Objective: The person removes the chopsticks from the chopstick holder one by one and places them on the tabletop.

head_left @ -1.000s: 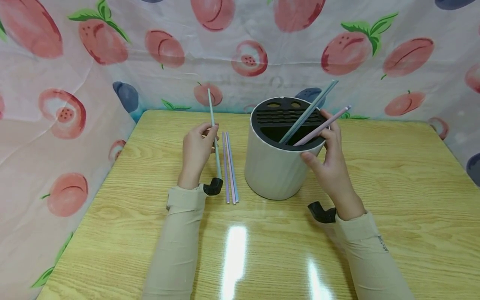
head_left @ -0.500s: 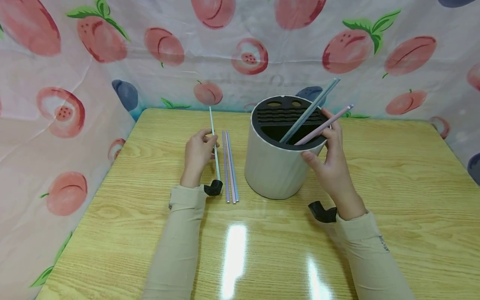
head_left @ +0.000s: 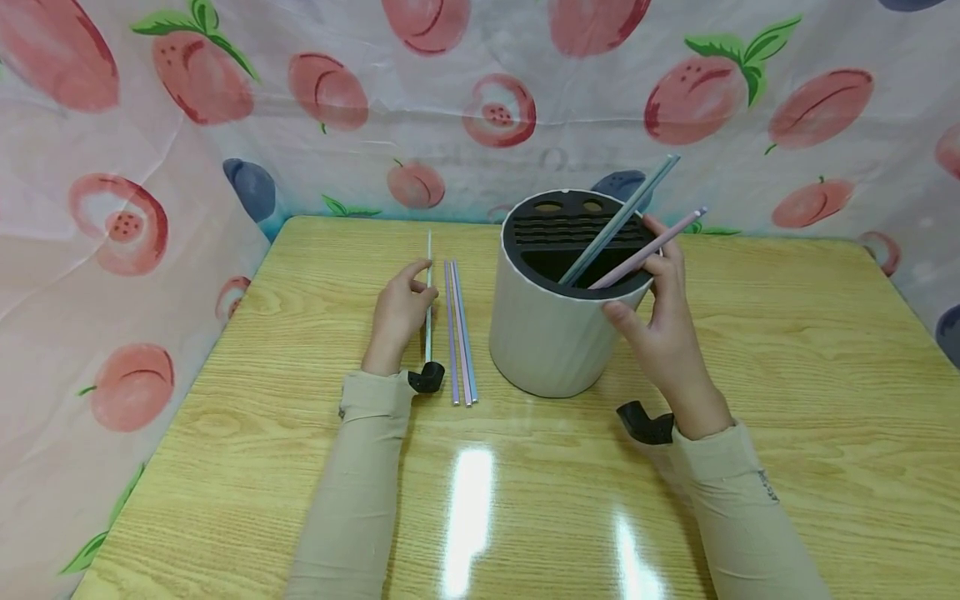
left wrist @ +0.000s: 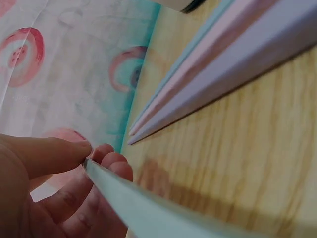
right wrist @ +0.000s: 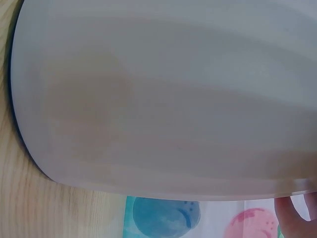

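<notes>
Fruit-print cloth [head_left: 570, 92] behind wood-grain table [head_left: 810, 358]. Left hand [head_left: 397, 315] pinches pale green stick [head_left: 429, 337] between thumb and fingers, just left of 3 loose sticks [head_left: 461, 342] (purple, pink, blue); contact with table: cannot tell. Right hand [head_left: 670, 329] grips rim of upright white holder [head_left: 551, 346]. Blue-green sticks [head_left: 618, 221] and pink stick [head_left: 651, 248] lean in its large front compartment.
</notes>
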Available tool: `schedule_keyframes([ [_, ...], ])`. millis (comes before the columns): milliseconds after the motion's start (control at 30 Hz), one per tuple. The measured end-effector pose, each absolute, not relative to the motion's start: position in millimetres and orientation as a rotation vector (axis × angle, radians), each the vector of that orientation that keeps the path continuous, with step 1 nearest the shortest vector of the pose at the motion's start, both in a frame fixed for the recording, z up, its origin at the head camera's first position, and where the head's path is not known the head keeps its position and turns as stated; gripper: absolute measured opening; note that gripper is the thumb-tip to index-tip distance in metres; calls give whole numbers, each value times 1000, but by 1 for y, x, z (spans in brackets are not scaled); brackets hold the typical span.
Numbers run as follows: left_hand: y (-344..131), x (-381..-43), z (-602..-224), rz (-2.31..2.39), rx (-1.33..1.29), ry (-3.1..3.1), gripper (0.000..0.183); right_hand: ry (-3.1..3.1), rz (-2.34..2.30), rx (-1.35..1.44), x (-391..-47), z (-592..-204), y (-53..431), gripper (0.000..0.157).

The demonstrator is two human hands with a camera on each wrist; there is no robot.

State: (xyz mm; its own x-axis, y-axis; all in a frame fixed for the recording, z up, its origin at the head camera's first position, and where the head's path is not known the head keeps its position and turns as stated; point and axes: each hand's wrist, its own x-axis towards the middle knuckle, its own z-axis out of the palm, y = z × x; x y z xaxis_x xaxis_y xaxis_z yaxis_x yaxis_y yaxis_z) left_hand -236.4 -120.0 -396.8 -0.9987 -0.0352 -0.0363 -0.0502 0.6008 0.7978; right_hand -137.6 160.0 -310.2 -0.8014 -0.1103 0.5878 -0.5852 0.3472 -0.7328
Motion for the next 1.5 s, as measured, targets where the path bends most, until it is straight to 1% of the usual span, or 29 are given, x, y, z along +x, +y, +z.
schedule_keyframes([
  [200, -120, -237, -403, 1323, -30, 2789, 39, -2183, 1463, 605, -138, -310, 160, 64],
  [667, -117, -234, -399, 1217, -4, 2803, 41, -2191, 1468, 602, -138, -308, 160, 65],
  [1033, -114, -230, -395, 995, 84, 2873, 40, -2181, 1470, 608, -139, -309, 160, 65],
  [1500, -114, -230, -394, 966, 112, 2872, 36, -2175, 1484, 605, -140, -310, 160, 65],
])
